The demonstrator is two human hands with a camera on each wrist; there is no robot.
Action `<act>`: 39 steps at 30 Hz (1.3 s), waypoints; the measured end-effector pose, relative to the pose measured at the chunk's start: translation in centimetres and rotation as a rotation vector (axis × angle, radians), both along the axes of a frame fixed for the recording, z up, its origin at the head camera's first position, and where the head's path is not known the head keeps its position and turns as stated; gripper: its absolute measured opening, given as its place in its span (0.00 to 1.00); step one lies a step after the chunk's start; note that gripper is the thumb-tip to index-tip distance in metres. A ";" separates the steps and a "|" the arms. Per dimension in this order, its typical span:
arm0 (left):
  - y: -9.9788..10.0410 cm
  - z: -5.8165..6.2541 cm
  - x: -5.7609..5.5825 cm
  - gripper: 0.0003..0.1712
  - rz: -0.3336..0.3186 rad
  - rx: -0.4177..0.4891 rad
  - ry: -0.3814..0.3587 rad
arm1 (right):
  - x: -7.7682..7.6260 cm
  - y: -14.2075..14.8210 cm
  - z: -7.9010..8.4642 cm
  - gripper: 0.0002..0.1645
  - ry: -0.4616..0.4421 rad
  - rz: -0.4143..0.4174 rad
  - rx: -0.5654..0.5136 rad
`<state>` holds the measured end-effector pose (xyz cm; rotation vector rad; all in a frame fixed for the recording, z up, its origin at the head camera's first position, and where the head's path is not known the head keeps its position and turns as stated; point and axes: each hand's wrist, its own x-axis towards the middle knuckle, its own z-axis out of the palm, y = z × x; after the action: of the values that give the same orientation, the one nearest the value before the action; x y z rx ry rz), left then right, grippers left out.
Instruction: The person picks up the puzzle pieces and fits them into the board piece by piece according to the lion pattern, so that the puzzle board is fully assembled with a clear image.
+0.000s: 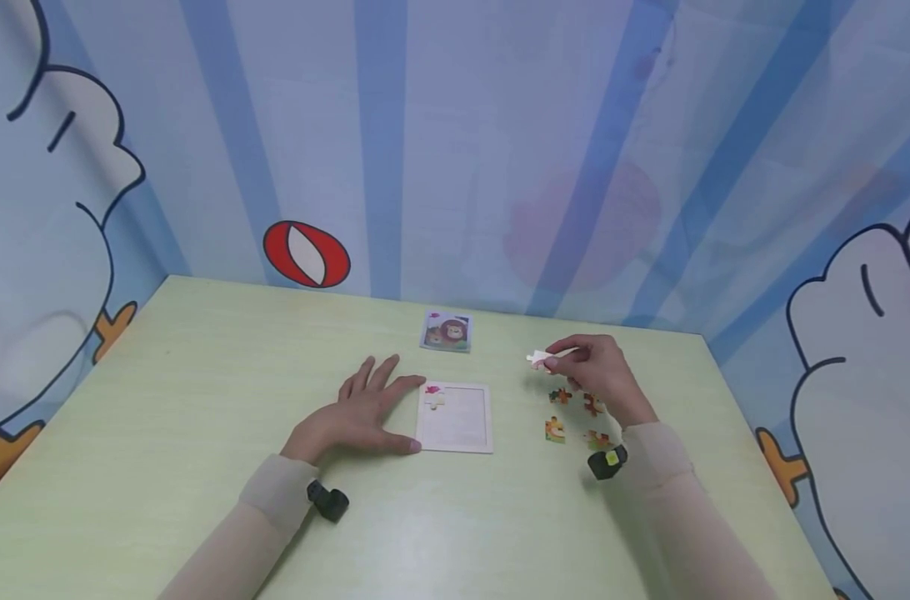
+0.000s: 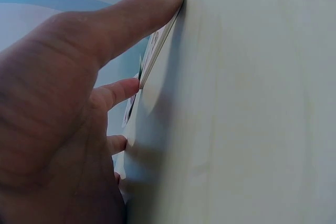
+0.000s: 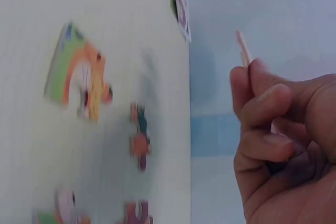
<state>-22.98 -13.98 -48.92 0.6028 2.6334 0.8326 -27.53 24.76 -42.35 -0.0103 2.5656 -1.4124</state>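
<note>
Puzzle piece, pale, thin, knobbed

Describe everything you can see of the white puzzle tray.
The white puzzle tray is roughly square, thin and shallow, with a slightly raised rim round a pale, flat inner panel; it looks like cardboard. It lies flat on the pale tabletop. In the head view, a pink-and-cream puzzle piece lies in its upper-left corner; the rest is bare. The left hand touches its left edge with thumb and index finger.
</note>
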 end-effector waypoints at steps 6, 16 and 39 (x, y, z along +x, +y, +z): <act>0.1 -0.2 0.1 0.59 -0.001 -0.010 0.001 | 0.6 -2.4 -0.3 0.17 -0.064 0.043 -0.033; 0.2 0.9 0.4 0.58 -0.002 -0.072 -0.012 | 0.7 -6.1 -1.1 0.14 -0.082 0.074 -0.038; 0.0 0.1 0.0 0.59 0.008 -0.052 -0.005 | 0.3 -10.5 -3.0 0.11 -0.099 0.125 -0.049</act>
<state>-22.97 -14.01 -48.78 0.5755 2.6458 0.7639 -27.21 14.30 -45.37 -0.1038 2.4058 -1.3936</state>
